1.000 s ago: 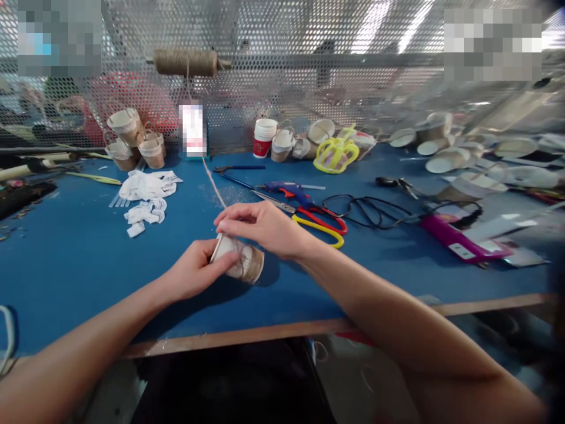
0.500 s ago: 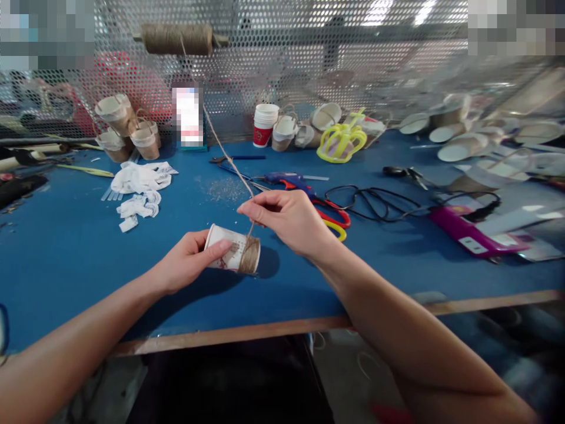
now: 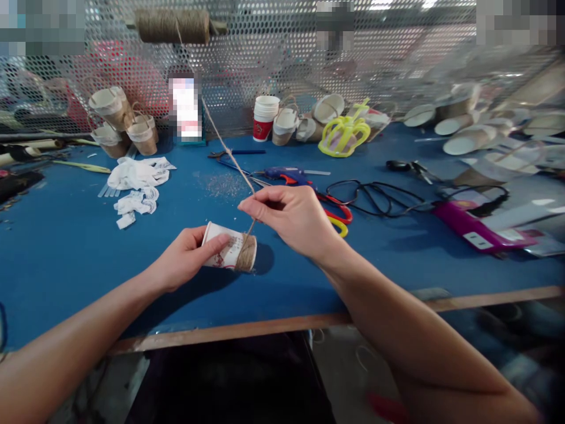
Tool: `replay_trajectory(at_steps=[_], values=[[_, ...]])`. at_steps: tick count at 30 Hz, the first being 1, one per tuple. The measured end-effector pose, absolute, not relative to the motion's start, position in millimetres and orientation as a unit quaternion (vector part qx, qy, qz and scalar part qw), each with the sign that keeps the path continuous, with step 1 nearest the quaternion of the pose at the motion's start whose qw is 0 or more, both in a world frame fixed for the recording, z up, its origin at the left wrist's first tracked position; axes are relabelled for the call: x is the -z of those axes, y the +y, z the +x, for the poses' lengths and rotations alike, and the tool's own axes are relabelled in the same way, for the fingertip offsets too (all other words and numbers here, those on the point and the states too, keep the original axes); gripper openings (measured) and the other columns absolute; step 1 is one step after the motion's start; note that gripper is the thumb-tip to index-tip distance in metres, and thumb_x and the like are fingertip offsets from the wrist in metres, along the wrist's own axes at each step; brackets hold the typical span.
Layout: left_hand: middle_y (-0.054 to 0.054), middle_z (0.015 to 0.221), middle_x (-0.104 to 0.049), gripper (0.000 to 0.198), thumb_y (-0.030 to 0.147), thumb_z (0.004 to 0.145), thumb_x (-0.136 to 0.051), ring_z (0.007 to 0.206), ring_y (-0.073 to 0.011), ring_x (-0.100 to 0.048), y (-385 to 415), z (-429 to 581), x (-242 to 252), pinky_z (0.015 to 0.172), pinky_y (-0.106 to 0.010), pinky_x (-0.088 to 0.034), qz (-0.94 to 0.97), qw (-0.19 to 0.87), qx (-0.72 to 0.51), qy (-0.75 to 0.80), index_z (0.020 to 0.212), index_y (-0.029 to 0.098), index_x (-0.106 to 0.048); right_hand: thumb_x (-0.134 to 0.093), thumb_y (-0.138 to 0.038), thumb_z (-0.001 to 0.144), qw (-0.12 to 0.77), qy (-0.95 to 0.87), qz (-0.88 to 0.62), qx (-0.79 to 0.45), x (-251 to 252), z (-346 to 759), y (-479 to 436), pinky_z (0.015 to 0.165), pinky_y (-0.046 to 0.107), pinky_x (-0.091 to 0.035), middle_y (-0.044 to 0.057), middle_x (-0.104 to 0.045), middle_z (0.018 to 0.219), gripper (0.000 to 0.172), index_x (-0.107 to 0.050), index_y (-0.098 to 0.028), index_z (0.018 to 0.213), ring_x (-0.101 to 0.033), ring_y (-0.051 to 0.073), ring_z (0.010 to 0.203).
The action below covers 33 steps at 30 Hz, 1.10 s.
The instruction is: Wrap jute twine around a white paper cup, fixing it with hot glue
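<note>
A white paper cup (image 3: 223,245) lies on its side in my left hand (image 3: 188,257), which is closed around its rim end with the thumb on top. Brown twine (image 3: 247,253) is wrapped in a band around the cup's base end. From that band the strand runs up to my right hand (image 3: 282,215), pinched between thumb and fingertips. Beyond the fingers it stretches taut, up to a large twine spool (image 3: 172,26) mounted on the mesh. Inside the cup and its underside are hidden from me.
Behind my right hand lie a blue glue gun (image 3: 282,172), scissors (image 3: 339,218) and pliers (image 3: 219,154). White scraps (image 3: 139,176) sit left. Along the mesh stand stacked cups (image 3: 266,118), twine-wrapped cups (image 3: 143,135) and a yellow basket-like frame (image 3: 344,135). A purple power strip (image 3: 481,229) lies right.
The view has shifted slightly. Both hands keep their grips, and the cup has moved a little left relative to my right hand. The twine stays taut.
</note>
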<state>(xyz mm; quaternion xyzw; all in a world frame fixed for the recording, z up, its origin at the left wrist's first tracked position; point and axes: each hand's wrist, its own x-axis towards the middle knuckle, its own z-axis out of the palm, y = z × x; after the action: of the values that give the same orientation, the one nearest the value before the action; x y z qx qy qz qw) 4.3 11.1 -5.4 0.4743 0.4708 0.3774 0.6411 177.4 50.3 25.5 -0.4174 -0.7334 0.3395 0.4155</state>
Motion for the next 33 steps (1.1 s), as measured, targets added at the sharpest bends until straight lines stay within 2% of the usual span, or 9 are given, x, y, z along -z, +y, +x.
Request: replay_trajectory(at_steps=[9, 16, 24, 33], values=[[0.001, 0.065, -0.064, 0.022, 0.035, 0.07, -0.063, 0.056, -0.0082, -0.054, 7.3, 5.1, 1.9, 0.057, -0.019, -0.045, 0.521, 0.625, -0.355, 0.461, 0.074, 0.013, -0.063, -0.06, -0.038, 0.072, 0.386, -0.744, -0.439, -0.325, -17.2, 176.6, 56.4, 0.051, 0.024, -0.037, 0.001, -0.058, 0.059, 0.027, -0.066, -0.012, 0.069, -0.046, 0.009, 0.053], [-0.001, 0.068, -0.063, 0.023, 0.032, 0.074, -0.058, 0.058, -0.0088, -0.053, 6.4, 3.9, 0.7, 0.058, -0.02, -0.044, 0.575, 0.593, -0.336, 0.453, 0.081, 0.011, -0.064, -0.06, -0.043, 0.07, 0.363, -0.749, -0.443, -0.332, -11.9, 176.1, 59.2, 0.05, 0.024, -0.035, 0.001, -0.057, 0.058, 0.031, -0.066, -0.013, 0.067, -0.045, 0.009, 0.053], [-0.001, 0.068, -0.063, 0.023, 0.033, 0.076, -0.055, 0.059, -0.0101, -0.053, 4.9, 1.4, 1.8, 0.059, -0.021, -0.044, 0.602, 0.57, -0.332, 0.45, 0.079, 0.013, -0.064, -0.058, -0.044, 0.071, 0.342, -0.755, -0.44, -0.346, -11.8, 173.6, 58.0, 0.05, 0.024, -0.034, -0.001, -0.053, 0.056, 0.033, -0.065, -0.012, 0.066, -0.041, 0.008, 0.052], [-0.002, 0.07, -0.064, 0.022, 0.033, 0.076, -0.057, 0.06, -0.0105, -0.053, 3.1, 0.9, -0.7, 0.059, -0.02, -0.044, 0.617, 0.555, -0.334, 0.446, 0.08, 0.013, -0.065, -0.058, -0.042, 0.071, 0.32, -0.765, -0.436, -0.35, -11.2, 173.3, 57.6, 0.053, 0.024, -0.036, 0.0, -0.057, 0.057, 0.031, -0.065, -0.013, 0.065, -0.045, 0.009, 0.054]])
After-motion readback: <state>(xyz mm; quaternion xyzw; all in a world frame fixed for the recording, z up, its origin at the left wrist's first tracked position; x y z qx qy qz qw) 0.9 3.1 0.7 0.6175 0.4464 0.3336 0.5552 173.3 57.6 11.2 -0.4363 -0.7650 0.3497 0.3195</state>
